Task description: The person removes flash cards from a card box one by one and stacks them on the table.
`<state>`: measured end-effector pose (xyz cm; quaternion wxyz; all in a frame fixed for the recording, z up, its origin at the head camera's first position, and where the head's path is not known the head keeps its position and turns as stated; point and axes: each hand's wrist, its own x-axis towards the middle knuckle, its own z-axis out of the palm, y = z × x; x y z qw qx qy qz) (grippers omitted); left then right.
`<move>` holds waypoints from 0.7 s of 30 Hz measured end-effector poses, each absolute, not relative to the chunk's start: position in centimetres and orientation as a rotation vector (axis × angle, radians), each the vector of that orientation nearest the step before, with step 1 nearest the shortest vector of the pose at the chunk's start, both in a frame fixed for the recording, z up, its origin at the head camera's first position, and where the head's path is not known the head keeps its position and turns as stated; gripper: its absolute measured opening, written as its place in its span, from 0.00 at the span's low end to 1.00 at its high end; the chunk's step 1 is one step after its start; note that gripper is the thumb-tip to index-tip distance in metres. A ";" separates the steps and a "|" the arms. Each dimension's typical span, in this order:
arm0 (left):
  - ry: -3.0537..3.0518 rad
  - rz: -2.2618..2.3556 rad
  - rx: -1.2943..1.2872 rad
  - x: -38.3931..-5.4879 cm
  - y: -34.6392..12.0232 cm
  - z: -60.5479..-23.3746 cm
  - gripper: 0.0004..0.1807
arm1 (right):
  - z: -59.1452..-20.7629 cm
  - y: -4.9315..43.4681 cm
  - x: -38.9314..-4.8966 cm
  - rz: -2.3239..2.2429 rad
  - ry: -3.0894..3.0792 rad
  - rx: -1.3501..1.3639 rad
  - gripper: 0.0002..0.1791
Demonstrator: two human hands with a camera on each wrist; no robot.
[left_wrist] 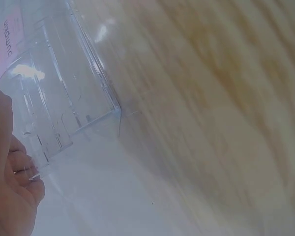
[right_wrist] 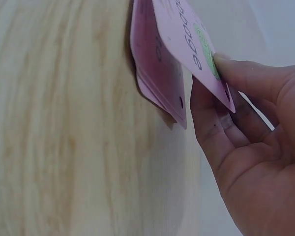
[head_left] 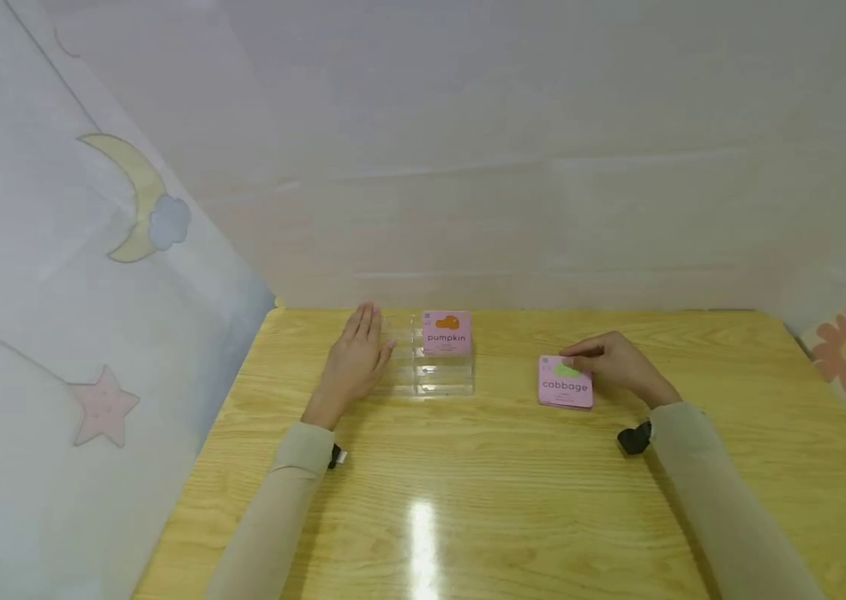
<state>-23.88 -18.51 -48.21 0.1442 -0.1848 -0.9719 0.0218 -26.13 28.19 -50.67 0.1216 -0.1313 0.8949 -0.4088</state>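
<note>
My right hand (head_left: pixel 615 367) pinches the upper edge of a pink cabbage flash card (head_left: pixel 563 395) between thumb and fingers. Seen from the right wrist, this card is tilted up off a small stack of pink cards (right_wrist: pixel 160 86) lying on the wood. My left hand (head_left: pixel 350 360) lies along the left end of a clear plastic card holder (head_left: pixel 443 388), fingers stretched forward and thumb out to the side. Its fingertips touch the holder's edge in the left wrist view. A pink pumpkin card (head_left: pixel 447 335) rests in the holder's back right part.
The wooden table (head_left: pixel 513 500) runs up to a pale fabric wall (head_left: pixel 468 208) just behind the holder. Another wall, printed with a moon (head_left: pixel 137 200) and a star (head_left: pixel 103 406), borders the left side. Bare wood separates holder and card stack.
</note>
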 end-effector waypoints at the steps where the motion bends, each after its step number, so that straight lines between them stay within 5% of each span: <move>1: -2.801 0.063 -0.531 -23.9 -18.5 -48.2 0.38 | -50.7 28.2 -26.2 -1.191 2.614 -0.390 0.16; 21: -2.807 0.078 -0.514 -23.9 -18.5 -48.2 0.39 | -51.8 27.5 -26.1 -1.090 2.762 -0.365 0.13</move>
